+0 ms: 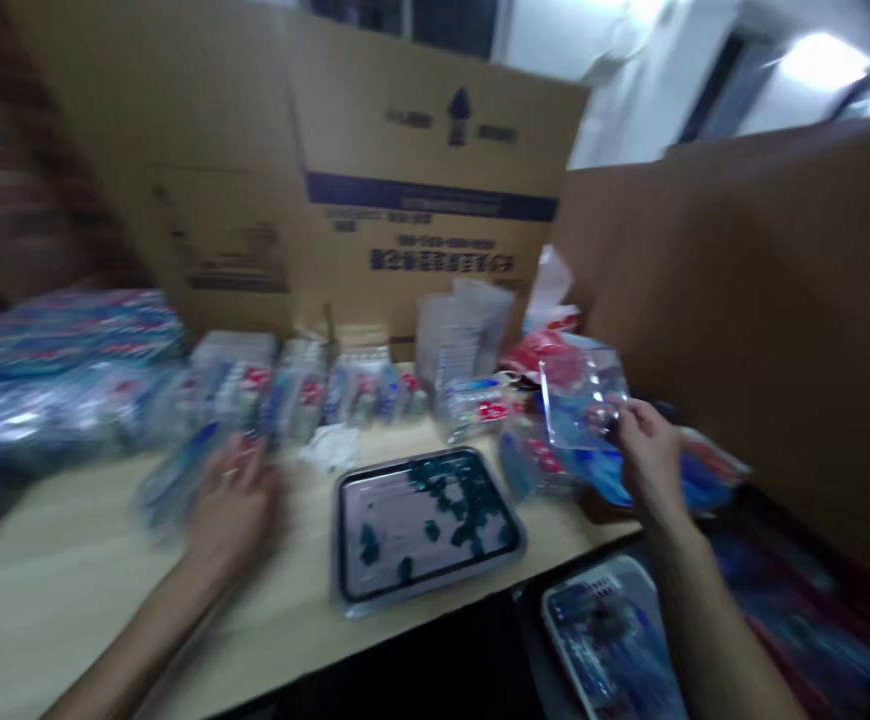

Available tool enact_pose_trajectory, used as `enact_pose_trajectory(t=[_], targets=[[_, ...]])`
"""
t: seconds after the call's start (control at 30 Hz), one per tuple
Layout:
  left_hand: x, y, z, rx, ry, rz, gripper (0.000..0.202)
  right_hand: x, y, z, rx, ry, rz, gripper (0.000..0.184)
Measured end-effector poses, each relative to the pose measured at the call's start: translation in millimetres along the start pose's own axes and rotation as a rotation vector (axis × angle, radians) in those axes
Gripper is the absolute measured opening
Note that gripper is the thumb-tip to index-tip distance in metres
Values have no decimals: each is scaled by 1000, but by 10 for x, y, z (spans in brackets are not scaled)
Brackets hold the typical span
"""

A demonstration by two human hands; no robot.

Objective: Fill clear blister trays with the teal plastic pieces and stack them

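My right hand [649, 450] is raised at the right, its thumb and fingers closed on the edge of a thin clear plastic piece [566, 405], roughly rectangular, like a blister or a tray. At the left, my left hand [232, 500] is smeared by motion low over the table. Beside its fingers lies a clear pack with a blue part [176, 485]; whether the fingers grip it I cannot tell. Between my hands sits a metal tray [394, 520] holding several dark green pieces, mostly toward its right side.
A row of clear packs with red labels [307, 390] lines the table's back, with stacked packs [67, 350] at far left. A printed cardboard sheet [435, 150] stands behind. At the right are blue and red bags [544, 350]; below the table edge is a box [615, 640].
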State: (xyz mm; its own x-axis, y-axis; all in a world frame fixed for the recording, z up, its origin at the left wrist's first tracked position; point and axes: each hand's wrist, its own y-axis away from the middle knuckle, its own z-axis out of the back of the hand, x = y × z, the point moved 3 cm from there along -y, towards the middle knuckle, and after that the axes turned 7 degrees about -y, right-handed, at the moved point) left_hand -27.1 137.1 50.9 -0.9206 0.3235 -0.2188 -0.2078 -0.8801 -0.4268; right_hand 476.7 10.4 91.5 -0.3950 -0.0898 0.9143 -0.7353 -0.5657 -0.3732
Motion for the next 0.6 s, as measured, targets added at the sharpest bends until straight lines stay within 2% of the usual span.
enact_pose_trajectory(t=[0.07, 0.1, 0.17, 0.27, 0.37, 0.47, 0.53, 0.6], targets=[[69, 146, -98, 146, -220, -118, 41, 47, 358, -397, 263, -325, -131, 35], [102, 168, -166, 201, -305, -121, 48, 82, 577, -610, 410, -418, -209, 37], [168, 144, -291, 250, -441, -84, 55, 171, 1063, -1007, 653, -487, -361, 43], [277, 60, -377, 283, -497, -4, 56, 337, 1732, -1499, 868, -440, -442, 46], [450, -20, -300, 241, -349, 118, 55, 495, 2136, -1853, 949, -453, -417, 48], [608, -80, -135, 196, -213, 182, 51, 575, 2270, -2029, 965, -444, -413, 46], [592, -57, -9, 173, -195, 178, 44, 589, 2284, -2054, 914, -395, -356, 41], [438, 64, 96, 142, -18, 204, 40, 608, 2324, -2039, 823, -282, -182, 37]])
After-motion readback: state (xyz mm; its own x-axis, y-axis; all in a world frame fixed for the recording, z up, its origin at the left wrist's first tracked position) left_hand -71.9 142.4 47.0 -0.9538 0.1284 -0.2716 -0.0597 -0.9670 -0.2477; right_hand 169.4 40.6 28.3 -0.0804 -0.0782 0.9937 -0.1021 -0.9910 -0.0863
